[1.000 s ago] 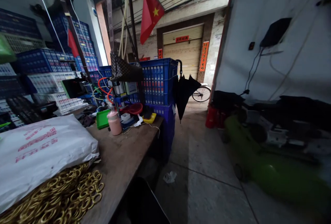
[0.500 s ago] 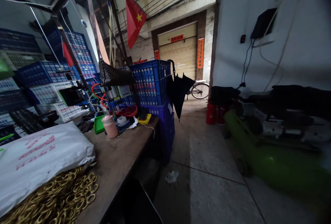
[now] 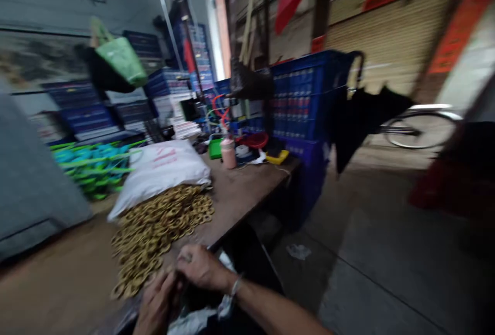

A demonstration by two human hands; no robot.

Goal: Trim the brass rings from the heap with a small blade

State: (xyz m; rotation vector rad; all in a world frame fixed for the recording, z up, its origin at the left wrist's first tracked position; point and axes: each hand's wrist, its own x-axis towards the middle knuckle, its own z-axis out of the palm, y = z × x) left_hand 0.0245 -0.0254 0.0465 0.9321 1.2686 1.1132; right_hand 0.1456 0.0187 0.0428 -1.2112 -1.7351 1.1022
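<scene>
My left hand point(image 3: 158, 296) and my right hand point(image 3: 201, 269) are close together at the front edge of the wooden table point(image 3: 247, 185). Both have curled fingers, the fingertips nearly meeting. Anything between them is too blurred and hidden to make out. A ring shows on a finger of my right hand, and a bracelet point(image 3: 236, 286) circles that wrist. Just beyond my hands lies a spread heap of brass-coloured rings point(image 3: 158, 232). It spills from beneath a white woven sack point(image 3: 166, 162) with red print.
Green and turquoise pieces point(image 3: 93, 167) lie left of the sack. Farther back stand a pink bottle point(image 3: 228, 153), a green tray point(image 3: 215, 148) and a yellow tray point(image 3: 277, 157). A blue crate point(image 3: 301, 98) and a hanging black umbrella point(image 3: 356, 118) are beyond the table's end.
My view has swung left and the scene has shifted right. Both my hands, out of view before, now show at the bottom beside the ring heap.
</scene>
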